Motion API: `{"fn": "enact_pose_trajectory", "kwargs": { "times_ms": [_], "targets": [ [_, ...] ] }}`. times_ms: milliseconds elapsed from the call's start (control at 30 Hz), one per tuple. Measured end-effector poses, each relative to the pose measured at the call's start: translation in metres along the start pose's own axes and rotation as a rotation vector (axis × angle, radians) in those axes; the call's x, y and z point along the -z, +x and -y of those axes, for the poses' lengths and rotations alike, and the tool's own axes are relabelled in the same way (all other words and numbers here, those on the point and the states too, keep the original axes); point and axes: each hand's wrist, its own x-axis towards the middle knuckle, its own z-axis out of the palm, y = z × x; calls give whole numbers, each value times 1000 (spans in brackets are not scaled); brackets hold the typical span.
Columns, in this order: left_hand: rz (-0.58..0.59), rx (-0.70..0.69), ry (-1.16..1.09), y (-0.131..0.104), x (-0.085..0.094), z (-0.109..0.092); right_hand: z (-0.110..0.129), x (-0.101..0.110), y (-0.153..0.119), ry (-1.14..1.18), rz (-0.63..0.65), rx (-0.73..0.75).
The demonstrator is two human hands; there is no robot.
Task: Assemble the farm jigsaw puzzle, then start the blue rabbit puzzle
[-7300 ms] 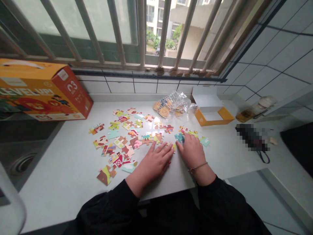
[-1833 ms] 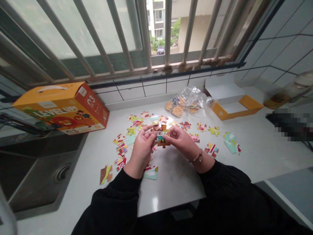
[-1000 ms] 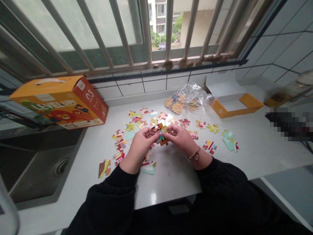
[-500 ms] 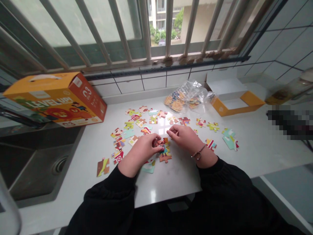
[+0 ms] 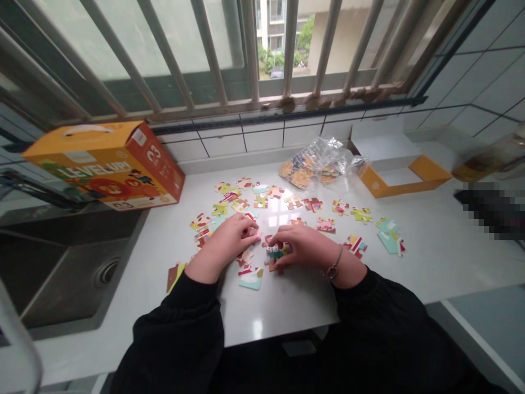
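Note:
Joined puzzle pieces (image 5: pixel 275 253) with teal, brown and yellow print lie flat on the counter. My right hand (image 5: pixel 301 246) curves over them from the right, its thumb and fingers gripping their edges and covering part of them. To the left, my left hand (image 5: pixel 229 241) has its thumb and fingertips on a pink puzzle piece (image 5: pixel 256 234), mostly hidden by the fingers. Just below lies a pale teal puzzle piece (image 5: pixel 251 279), with a beige piece (image 5: pixel 246 256) above it. Beyond my right hand is a pink piece (image 5: pixel 326 224).
Several loose pieces are spread in an arc over the white counter (image 5: pixel 303 306). At the back stand a clear bag of pieces (image 5: pixel 305 164) and an open orange box (image 5: pixel 389 186). A large orange carton (image 5: pixel 106 169) stands beside the sink (image 5: pixel 82 290) at left.
My left hand has left the joined pieces and moved left to the pink piece. My right hand has come down onto the joined pieces. The view has shifted slightly.

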Motion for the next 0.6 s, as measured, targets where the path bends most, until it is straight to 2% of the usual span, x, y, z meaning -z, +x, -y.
{"fn": "enact_pose_trajectory", "kwargs": {
  "times_ms": [133, 367, 467, 533, 600],
  "targets": [
    [-22, 15, 30, 2, -2, 2, 6, 1, 2, -22, 97, -49],
    [-105, 110, 108, 5, -3, 3, 6, -2, 0, -52, 30, -40],
    [-128, 103, 122, 5, -2, 2, 9, 6, -22, -149, -158, -145],
    [-135, 77, 111, 4, -2, 0, 7, 15, -50, -275, -335, -297],
    [-104, 7, 77, 3, -2, -4, 0, 25, -87, -440, -448, -466]
  ]
}}
